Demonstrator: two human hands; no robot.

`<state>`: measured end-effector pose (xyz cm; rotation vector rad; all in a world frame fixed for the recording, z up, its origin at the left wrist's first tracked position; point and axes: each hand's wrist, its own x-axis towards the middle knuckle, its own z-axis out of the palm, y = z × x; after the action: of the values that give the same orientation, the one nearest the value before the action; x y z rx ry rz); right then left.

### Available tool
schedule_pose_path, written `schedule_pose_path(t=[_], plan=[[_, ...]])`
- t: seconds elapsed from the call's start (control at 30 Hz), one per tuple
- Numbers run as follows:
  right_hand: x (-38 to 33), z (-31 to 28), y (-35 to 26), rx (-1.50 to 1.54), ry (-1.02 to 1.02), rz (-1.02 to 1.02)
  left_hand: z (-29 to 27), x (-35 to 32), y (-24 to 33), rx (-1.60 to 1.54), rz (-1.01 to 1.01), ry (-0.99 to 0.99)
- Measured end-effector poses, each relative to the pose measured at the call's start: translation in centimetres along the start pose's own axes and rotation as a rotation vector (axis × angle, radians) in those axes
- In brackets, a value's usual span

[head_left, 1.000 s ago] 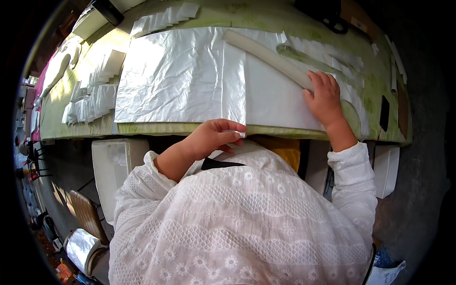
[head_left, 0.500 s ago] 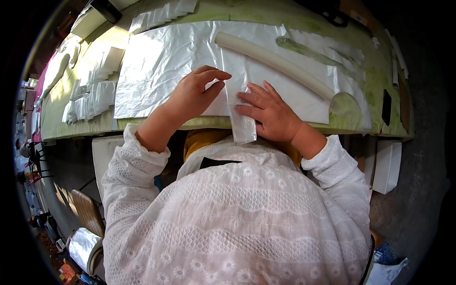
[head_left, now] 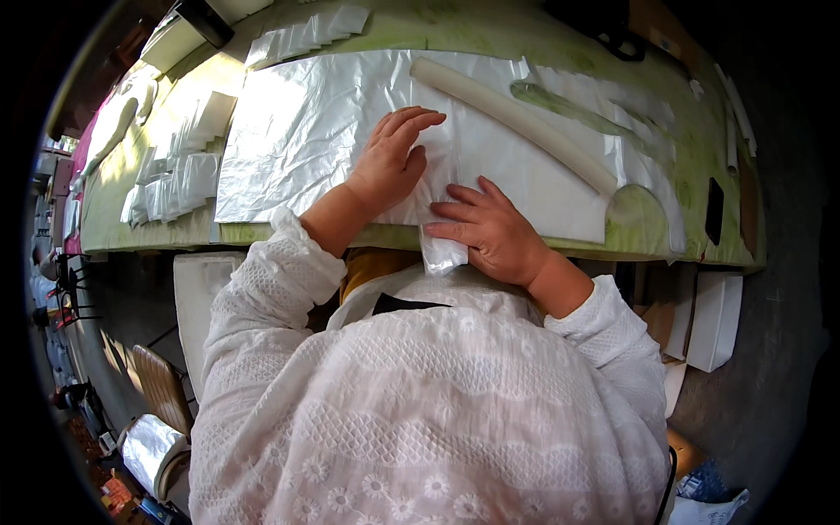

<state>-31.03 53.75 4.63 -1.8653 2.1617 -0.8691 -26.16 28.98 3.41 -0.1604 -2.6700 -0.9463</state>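
A narrow folded strip of clear plastic film lies on a large white plastic sheet, its lower end hanging past the table's near edge. My right hand rests on the strip's lower part with its fingers spread. Farther up, my left hand hovers at or touches the strip's left side, fingers stretched out and thumb apart. A pale roll or tube lies slantwise across the sheet beyond my right hand.
Stacks of folded clear plastic sit at the left on the green-covered table, with another row at the far side. Crumpled film and a dark phone-like slab lie to the right. A chair stands lower left.
My right hand has slid down along the strip toward me. My left hand has moved slightly right and away from me. Less of the strip's lower end shows.
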Motion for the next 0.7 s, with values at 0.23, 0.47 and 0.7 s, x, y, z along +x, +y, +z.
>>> schedule_pose_path(t=[0.23, 0.47, 0.7], plan=[[0.0, 0.2, -0.6, 0.268, 0.143, 0.108, -2.4, -6.7, 4.9, 0.072, 0.073, -0.179], [5.1, 0.2, 1.3, 0.355, 0.107, 0.509, 0.0, -6.6, 4.7, 0.030, -0.189, 0.031], [8.8, -0.3, 3.0, 0.316, -0.061, 0.789, 0.0, -6.3, 4.2, -0.020, -0.204, 0.060]])
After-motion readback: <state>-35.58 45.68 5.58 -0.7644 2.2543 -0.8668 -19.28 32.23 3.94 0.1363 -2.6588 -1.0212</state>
